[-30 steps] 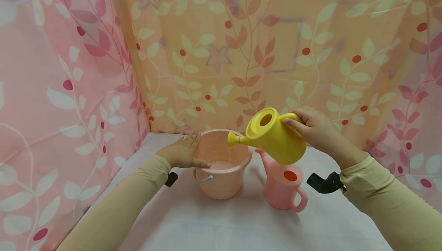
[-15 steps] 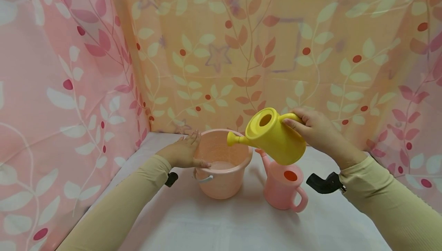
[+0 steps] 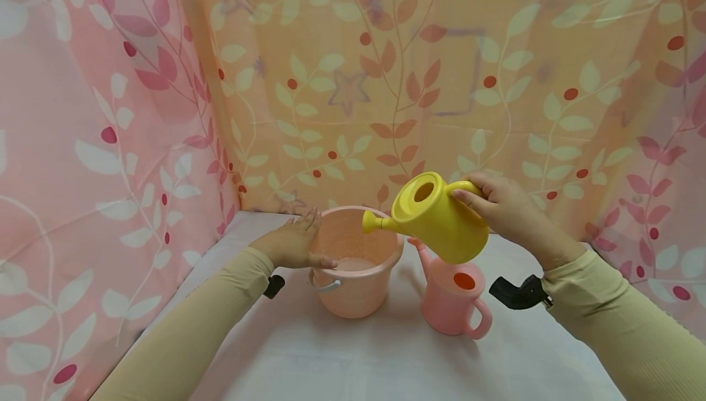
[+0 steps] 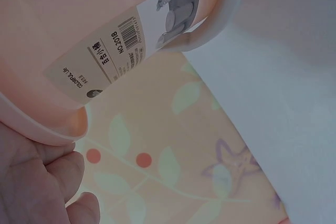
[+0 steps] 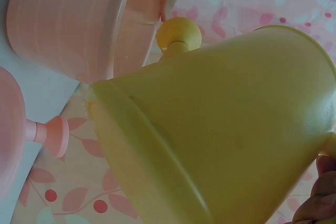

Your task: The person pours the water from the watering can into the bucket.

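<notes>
My right hand grips the handle of a yellow watering can and holds it in the air, tilted to the left. Its round spout head hangs over the right part of a peach-coloured bucket. Fingers spread, my left hand rests on the bucket's left rim, the thumb at the front. In the left wrist view a printed label shows on the bucket's outer wall. No stream of water can be made out at the spout.
A pink watering can stands upright on the white-covered table, right of the bucket and below the yellow one. Leaf-patterned cloth hangs behind and at both sides. The bucket's pale handle hangs down at its front left.
</notes>
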`<state>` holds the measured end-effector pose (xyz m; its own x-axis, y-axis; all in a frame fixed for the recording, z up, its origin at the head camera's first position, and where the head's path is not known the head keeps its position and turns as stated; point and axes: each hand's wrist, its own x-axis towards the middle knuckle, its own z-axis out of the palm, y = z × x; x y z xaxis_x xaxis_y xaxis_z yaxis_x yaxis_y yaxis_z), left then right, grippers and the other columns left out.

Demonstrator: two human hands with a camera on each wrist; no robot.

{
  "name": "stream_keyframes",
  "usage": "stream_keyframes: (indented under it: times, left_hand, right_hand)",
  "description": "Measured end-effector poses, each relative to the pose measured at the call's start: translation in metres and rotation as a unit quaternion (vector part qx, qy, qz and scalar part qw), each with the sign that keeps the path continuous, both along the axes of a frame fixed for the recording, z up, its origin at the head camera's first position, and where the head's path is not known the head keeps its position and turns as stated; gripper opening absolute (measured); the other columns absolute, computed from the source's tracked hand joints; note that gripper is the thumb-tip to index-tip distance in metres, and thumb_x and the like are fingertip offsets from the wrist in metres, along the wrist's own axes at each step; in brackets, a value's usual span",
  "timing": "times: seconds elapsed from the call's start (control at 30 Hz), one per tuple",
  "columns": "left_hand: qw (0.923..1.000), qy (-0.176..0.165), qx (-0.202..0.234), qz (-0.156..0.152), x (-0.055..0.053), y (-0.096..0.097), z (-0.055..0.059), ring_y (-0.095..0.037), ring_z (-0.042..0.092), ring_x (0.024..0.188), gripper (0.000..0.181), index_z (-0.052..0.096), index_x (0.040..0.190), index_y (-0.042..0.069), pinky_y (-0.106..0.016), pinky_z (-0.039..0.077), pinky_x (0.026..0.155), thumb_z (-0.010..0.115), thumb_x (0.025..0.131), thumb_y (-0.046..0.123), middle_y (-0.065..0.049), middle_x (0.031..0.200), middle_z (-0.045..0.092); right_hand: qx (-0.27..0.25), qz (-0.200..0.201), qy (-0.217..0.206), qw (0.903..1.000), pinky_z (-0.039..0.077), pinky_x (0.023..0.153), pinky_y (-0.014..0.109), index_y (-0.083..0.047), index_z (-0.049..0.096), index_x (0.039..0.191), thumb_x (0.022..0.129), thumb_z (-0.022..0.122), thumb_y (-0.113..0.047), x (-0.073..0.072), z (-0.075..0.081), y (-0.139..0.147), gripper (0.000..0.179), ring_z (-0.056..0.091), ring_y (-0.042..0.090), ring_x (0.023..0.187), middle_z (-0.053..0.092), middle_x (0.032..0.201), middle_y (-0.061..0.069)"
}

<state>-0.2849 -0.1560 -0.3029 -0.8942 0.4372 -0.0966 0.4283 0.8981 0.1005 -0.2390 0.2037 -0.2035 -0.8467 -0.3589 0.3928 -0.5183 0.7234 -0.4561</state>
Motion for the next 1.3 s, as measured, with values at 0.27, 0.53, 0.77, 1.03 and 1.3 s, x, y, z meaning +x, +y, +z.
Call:
stream_keyframes:
  times: [0.27,0.53,0.77,1.03,1.3]
  left_hand:
    - [1.0000,0.004,-0.001,-0.005,0.0007,-0.0003,0.0000,-0.028,0.003,0.139,0.119,0.004,0.145,-0.003,-0.046,0.008,0.111,0.043,0.070,0.081,-0.017,0.152,0.001]
    - [1.0000,0.005,-0.001,-0.003,-0.0008,-0.0006,-0.0014,-0.027,0.003,0.139,0.119,0.003,0.145,-0.002,-0.046,0.009,0.111,0.042,0.069,0.081,-0.017,0.152,0.001]
    - [1.0000,-0.001,-0.002,-0.003,-0.0007,-0.0004,-0.0012,-0.027,0.002,0.139,0.119,0.002,0.145,-0.002,-0.046,0.008,0.111,0.042,0.069,0.081,-0.016,0.152,-0.001]
    - [1.0000,-0.008,-0.006,-0.001,-0.0007,0.0002,0.0006,-0.027,0.002,0.139,0.119,0.002,0.145,-0.002,-0.046,0.007,0.111,0.043,0.070,0.081,-0.017,0.152,-0.002]
    - [0.9999,-0.006,-0.009,0.001,-0.0021,-0.0002,0.0002,-0.026,0.000,0.139,0.121,0.002,0.145,-0.002,-0.045,0.008,0.111,0.040,0.068,0.083,-0.016,0.152,-0.002]
  right_hand:
    - [0.000,0.001,-0.006,1.0000,0.044,0.060,0.028,-0.006,0.061,0.093,0.091,0.055,-0.033,0.0002,0.0001,-0.0003,0.027,0.045,0.022,0.075,0.050,0.080,0.008]
    - [-0.003,-0.002,-0.012,0.9999,0.043,0.058,0.026,-0.007,0.061,0.093,0.090,0.056,-0.033,0.0008,0.0007,-0.0006,0.027,0.046,0.022,0.073,0.050,0.078,0.008]
    - [0.000,-0.003,-0.016,0.9999,0.043,0.057,0.026,-0.007,0.060,0.091,0.090,0.056,-0.033,0.0005,0.0004,-0.0007,0.026,0.045,0.021,0.074,0.049,0.077,0.007]
    - [-0.004,0.002,-0.016,0.9999,0.043,0.055,0.026,-0.007,0.060,0.091,0.090,0.056,-0.033,0.0012,0.0012,-0.0013,0.027,0.045,0.022,0.072,0.048,0.076,0.008]
    - [0.001,-0.002,-0.016,0.9999,0.043,0.055,0.026,-0.007,0.060,0.090,0.090,0.056,-0.034,0.0010,0.0002,-0.0011,0.027,0.046,0.021,0.070,0.048,0.074,0.007]
